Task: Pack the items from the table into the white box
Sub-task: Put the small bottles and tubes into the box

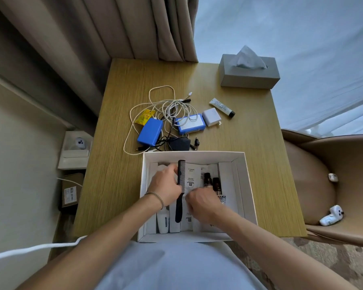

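Observation:
The white box [247, 185] sits open at the table's near edge. Inside it my left hand [166, 185] grips a black comb [181, 174] that stands lengthwise over a printed leaflet [192, 176]. My right hand [201, 203] lies beside the comb with its fingers curled on the papers; what it holds is hidden. Two dark bottles [212, 183] and a white device [163, 222] lie in the box. Behind the box on the table are a blue block [150, 131], a blue case [190, 123], tangled white cables [168, 105], a black adapter [179, 143], a white charger [211, 116], a tube [221, 106] and a yellow packet [144, 116].
A grey tissue box [249, 74] stands at the table's far right corner. Curtains hang behind. A tan chair [323, 174] on the right holds small white gadgets [331, 215]. Boxes [74, 151] sit on the floor at left, and a white cable [29, 249] crosses the lower left.

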Available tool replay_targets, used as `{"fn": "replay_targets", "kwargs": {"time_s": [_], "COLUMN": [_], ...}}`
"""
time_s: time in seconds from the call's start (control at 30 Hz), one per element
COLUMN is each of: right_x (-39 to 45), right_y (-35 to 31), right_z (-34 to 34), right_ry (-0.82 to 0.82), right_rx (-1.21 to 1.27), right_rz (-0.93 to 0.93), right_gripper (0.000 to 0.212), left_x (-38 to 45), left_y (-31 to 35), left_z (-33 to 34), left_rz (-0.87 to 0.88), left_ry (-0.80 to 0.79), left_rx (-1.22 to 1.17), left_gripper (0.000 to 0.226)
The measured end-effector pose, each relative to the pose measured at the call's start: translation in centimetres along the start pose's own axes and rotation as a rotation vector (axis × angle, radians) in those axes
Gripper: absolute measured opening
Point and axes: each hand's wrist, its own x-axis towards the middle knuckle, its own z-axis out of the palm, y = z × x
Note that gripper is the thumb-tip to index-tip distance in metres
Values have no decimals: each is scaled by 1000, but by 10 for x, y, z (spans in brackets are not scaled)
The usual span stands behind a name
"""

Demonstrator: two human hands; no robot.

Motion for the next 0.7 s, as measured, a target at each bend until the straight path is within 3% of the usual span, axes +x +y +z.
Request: {"fn": "replay_targets", "kwargs": {"time_s": [0.1, 0.27, 0.47, 0.7], "right_x": [-4, -12, -26, -34], "right_y": [4, 32, 48, 48], "right_z": [-3, -20, -31, -31], "right_ry": [46, 225, 331, 331], "right_rx": [239, 515, 614, 646], "right_rz": [28, 195, 262, 272], "right_gripper": [31, 29, 22, 21], "left_x": [1, 0, -1, -6], "left_y": [1, 0, -5, -2], "left_z": [4, 19, 41, 53], "left_rz": [-9, 11, 95, 133], "left_ry": [-13, -49, -89, -17], "left_rx": [-49, -56, 107, 335], "left_gripper": [56, 81, 77, 51]}}
